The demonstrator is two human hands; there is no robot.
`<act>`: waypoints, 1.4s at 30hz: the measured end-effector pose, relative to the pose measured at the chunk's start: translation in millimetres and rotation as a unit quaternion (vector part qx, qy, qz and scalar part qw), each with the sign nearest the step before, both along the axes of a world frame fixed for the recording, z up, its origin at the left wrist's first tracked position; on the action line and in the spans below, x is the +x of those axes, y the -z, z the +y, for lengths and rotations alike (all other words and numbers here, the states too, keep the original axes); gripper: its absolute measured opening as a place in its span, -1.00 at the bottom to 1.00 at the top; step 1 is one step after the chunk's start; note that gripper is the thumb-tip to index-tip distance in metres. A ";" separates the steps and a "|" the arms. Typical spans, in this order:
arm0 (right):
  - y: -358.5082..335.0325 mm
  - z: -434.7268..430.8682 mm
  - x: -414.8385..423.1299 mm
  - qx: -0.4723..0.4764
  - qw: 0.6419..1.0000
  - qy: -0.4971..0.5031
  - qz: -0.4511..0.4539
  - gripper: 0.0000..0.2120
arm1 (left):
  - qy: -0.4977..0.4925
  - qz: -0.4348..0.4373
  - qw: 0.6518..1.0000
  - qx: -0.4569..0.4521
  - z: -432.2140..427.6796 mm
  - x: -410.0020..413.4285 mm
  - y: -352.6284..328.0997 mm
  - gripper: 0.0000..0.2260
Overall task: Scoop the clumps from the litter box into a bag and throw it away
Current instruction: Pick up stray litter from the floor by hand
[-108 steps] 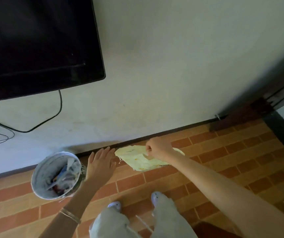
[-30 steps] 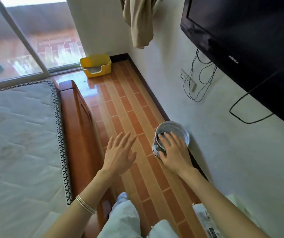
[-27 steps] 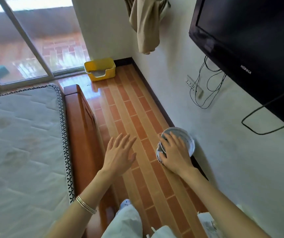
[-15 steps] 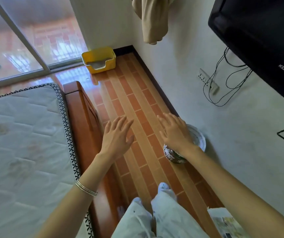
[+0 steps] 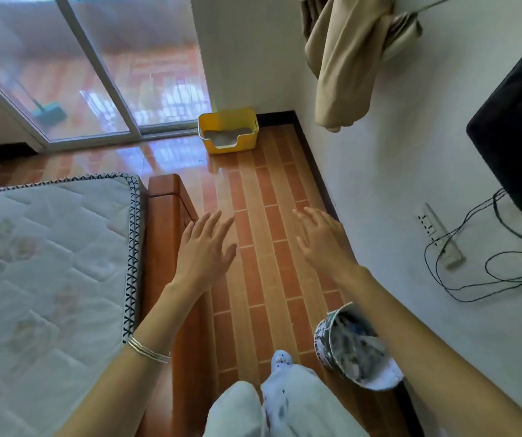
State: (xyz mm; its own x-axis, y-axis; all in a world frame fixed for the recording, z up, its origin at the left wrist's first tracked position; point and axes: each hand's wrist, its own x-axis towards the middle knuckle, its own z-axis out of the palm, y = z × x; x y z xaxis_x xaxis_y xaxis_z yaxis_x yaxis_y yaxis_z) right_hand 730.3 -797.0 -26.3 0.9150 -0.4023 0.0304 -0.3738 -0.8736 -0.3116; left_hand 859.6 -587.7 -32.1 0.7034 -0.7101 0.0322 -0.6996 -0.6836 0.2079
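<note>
A yellow litter box (image 5: 228, 130) with grey litter inside stands on the floor at the far end of the room, in the corner by the glass door. A patterned waste bin (image 5: 352, 348) full of rubbish stands by the wall at my lower right, partly behind my right forearm. My left hand (image 5: 204, 249) and my right hand (image 5: 322, 239) are both held out over the floor with fingers spread, holding nothing. No bag or scoop is in view.
A bed with a bare mattress (image 5: 42, 272) and a wooden frame (image 5: 165, 222) fills the left. A narrow strip of brick-pattern floor (image 5: 262, 216) leads to the litter box. A TV (image 5: 518, 146), cables (image 5: 480, 263) and hanging clothes (image 5: 344, 58) line the right wall.
My right hand has lifted off the waste bin and moved forward. The view has advanced, so the bin now lies lower right and the litter box looks nearer.
</note>
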 end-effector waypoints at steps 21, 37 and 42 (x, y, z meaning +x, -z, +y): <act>4.5 -101.0 304.7 -0.048 0.994 -0.085 0.039 -0.51 | -0.037 0.052 0.998 0.005 -108.9 277.9 18.3 -0.51; 21.6 -192.4 531.2 -0.052 0.986 -0.136 0.083 -0.51 | -0.099 0.072 0.992 0.026 -170.8 495.4 43.4 -0.49; 21.3 -242.3 617.1 -0.033 0.984 -0.161 0.075 -0.52 | -0.119 0.083 0.987 0.062 -215.7 558.8 47.3 -0.48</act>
State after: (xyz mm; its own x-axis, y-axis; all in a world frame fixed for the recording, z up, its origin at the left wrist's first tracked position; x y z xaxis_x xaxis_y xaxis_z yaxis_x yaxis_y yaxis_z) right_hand 1347.4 -1039.2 -47.6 0.9908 -0.0935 -0.0983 -0.1127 -0.9708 -0.2119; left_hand 1418.4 -803.4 -79.3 0.8396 -0.5145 -0.1743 -0.4786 -0.8524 0.2107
